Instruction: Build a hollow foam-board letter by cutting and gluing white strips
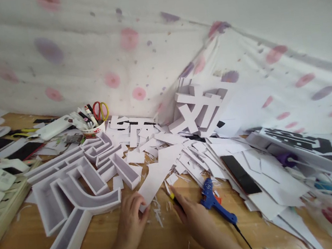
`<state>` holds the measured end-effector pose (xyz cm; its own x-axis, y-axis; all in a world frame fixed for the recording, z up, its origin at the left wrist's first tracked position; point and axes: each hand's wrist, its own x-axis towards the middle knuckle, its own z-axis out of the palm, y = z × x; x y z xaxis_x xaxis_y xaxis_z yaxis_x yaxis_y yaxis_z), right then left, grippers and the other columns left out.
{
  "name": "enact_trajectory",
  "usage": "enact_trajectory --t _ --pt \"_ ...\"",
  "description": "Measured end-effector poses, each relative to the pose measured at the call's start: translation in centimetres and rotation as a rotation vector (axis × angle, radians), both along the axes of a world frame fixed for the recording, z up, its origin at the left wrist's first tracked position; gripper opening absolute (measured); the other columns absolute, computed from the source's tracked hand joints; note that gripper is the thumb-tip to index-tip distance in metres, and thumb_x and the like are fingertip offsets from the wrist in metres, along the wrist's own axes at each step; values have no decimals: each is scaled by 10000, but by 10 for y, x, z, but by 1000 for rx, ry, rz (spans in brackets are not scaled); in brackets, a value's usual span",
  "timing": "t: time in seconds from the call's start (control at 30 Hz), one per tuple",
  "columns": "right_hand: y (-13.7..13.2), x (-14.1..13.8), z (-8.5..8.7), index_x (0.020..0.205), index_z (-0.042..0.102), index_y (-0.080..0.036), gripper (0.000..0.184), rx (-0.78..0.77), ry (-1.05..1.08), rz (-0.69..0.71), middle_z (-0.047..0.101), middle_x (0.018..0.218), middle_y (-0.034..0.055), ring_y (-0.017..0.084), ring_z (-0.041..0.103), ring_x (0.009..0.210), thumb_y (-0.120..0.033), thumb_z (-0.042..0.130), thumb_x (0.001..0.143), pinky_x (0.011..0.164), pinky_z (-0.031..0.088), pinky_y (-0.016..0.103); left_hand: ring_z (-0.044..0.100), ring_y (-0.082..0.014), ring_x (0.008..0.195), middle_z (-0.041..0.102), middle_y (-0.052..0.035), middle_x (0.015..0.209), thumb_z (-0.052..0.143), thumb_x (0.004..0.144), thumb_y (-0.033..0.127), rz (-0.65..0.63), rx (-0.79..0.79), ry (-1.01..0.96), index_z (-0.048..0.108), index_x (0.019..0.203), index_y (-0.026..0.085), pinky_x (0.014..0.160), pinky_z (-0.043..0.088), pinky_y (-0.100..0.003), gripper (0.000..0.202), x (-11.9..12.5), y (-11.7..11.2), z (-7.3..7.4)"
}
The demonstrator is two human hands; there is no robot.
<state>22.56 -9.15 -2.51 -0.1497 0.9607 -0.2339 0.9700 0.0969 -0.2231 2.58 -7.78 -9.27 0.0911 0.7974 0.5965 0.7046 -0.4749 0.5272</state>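
Note:
My left hand (131, 216) is closed on the near end of a white foam-board strip (157, 175), thumb and fingers pinching its edge. The strip slants away to the upper right over a heap of offcuts. In my right hand (194, 217) is a yellow and black craft knife (173, 197), its tip pointing away from me, a little right of the strip. Just left of my left hand lies a large hollow white character (78, 186) built of upright board walls. A blue hot glue gun (212, 200) rests right of my right hand.
White scraps (190, 162) cover the table's middle. A black phone (241, 173) lies on boards at the right. Behind stand a pen cup (94, 130) with scissors and another white character (197, 107). A power strip (8, 212) with plugged-in chargers borders the left.

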Motion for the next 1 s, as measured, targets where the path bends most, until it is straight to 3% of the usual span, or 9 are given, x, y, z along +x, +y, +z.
enact_trajectory --t 0.2,0.33,0.47,0.53,0.6,0.73,0.87,0.93,1.0 --pt "21 1 -1 1441 189 -101 554 174 -41 -244 545 1168 184 238 590 1034 -143 343 911 827 472 305 596 -182 913 575 -6 779 571 778 114 -21 202 -13 468 754 227 807 480 -318 155 1 -4 33" --pt "32 -9 -9 1410 283 -105 527 156 -114 -222 548 1116 194 278 556 1063 -160 387 896 811 474 342 596 -138 765 568 12 746 589 769 116 14 266 0 461 736 226 736 482 -272 173 -6 1 51" --pt "40 -17 -13 1310 440 -132 462 230 -61 -188 571 1077 187 314 536 1053 -232 492 863 855 439 427 596 -145 781 565 -4 779 584 777 126 30 257 18 462 729 222 737 483 -275 162 -9 4 53" --pt "46 -23 -15 1258 475 -146 413 337 167 -210 581 1077 168 300 533 1053 -262 492 863 904 405 456 595 -146 787 557 -4 778 592 774 125 18 245 12 459 729 221 738 486 -270 170 -8 3 51" --pt "55 -32 -17 1239 447 -154 390 341 581 -294 607 1028 134 260 578 977 -294 447 876 859 447 434 596 -148 800 556 -6 785 604 769 128 10 240 -1 464 738 221 741 490 -267 170 -6 1 50" --pt "72 -53 -22 1074 453 -159 385 -15 1408 -520 632 750 26 193 640 668 -414 526 795 603 522 333 604 -158 836 573 -16 826 615 773 168 -9 244 -42 490 779 230 750 506 -274 140 -1 -5 48" --pt "77 -63 -8 885 460 -191 389 -57 1658 -549 620 648 -35 144 616 573 -393 695 651 545 507 272 583 -230 1015 589 -101 1071 646 747 298 65 129 -228 506 1036 223 855 503 -388 330 -2 -2 51" --pt "75 -64 5 887 456 -194 395 -24 1684 -505 629 650 -40 129 607 571 -377 709 646 535 497 251 595 -248 1021 600 -124 1117 648 727 378 111 -42 -406 497 1115 207 855 506 -410 450 -5 6 58" --pt "74 -63 17 890 455 -194 401 -25 1717 -459 637 664 -38 124 605 583 -374 717 645 538 492 244 657 -228 858 674 -91 976 632 710 465 50 -309 -600 547 1061 197 729 545 -355 449 -9 15 69"
